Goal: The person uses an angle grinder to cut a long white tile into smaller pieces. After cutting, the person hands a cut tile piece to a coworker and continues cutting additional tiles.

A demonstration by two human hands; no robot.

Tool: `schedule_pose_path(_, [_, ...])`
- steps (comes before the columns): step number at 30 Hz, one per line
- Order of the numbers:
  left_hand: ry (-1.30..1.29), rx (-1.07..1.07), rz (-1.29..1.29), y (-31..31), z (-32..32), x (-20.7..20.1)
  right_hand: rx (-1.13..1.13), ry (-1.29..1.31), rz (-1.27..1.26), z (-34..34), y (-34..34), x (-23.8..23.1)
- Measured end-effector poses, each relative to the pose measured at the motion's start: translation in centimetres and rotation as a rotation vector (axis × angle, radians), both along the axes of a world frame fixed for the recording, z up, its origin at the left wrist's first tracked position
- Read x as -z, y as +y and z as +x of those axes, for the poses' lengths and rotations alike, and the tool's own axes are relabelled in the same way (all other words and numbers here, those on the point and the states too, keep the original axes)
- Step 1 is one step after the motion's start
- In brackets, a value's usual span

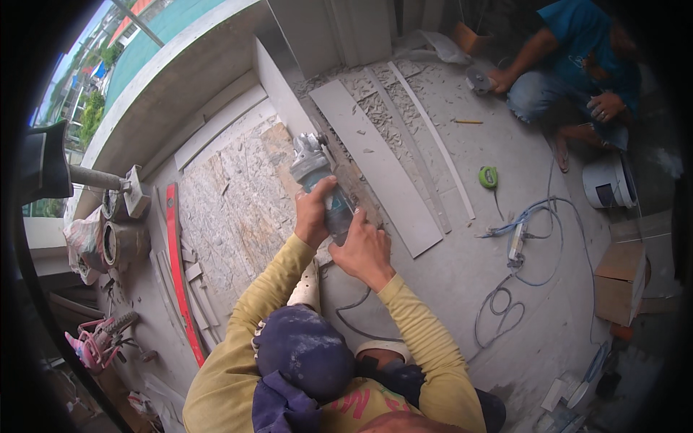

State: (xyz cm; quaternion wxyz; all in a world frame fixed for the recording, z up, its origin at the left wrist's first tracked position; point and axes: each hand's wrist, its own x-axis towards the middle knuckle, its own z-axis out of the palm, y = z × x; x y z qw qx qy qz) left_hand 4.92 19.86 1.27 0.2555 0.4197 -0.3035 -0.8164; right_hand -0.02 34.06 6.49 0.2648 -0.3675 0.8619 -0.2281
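My left hand [313, 211] wraps around the body of a teal and black angle grinder [312, 167], its metal head pointing away from me. Behind it, my right hand [365, 249] is closed on the rear of the same grinder. The grinder's head is over the edge of a dusty, worn board [238, 195] that lies on the floor. Just right of the grinder lies a long grey tile strip [379, 169] with chips on it. I cannot tell whether the disc touches anything.
At the far right a person in a blue shirt [588, 43] crouches, holding another grinder [478, 81]. A green tape measure [488, 177], a power strip [516, 245] with tangled cable and a white bucket [608, 182] are on the right. A red level [180, 267] lies left.
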Motion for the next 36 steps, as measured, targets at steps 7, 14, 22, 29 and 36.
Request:
schedule_pose_path(7, [0.026,0.005,-0.001,1.1,0.1,-0.3,-0.006,0.002,0.004,0.1,1.0,0.3])
schedule_pose_path(14, [0.009,0.008,-0.026,1.2,0.2,-0.4,-0.011,-0.001,0.026,0.2,1.1,0.5])
schedule_pose_path(22, [0.001,0.011,-0.025,1.5,-0.1,-0.5,0.012,0.012,-0.011,0.3,1.4,0.5])
schedule_pose_path(29, [0.009,0.018,-0.071,1.6,0.3,0.6,-0.005,0.009,-0.002,0.5,1.8,0.5])
schedule_pose_path(36, [-0.004,0.013,-0.059,1.5,0.1,0.8,-0.003,0.034,-0.02,0.3,1.7,1.0])
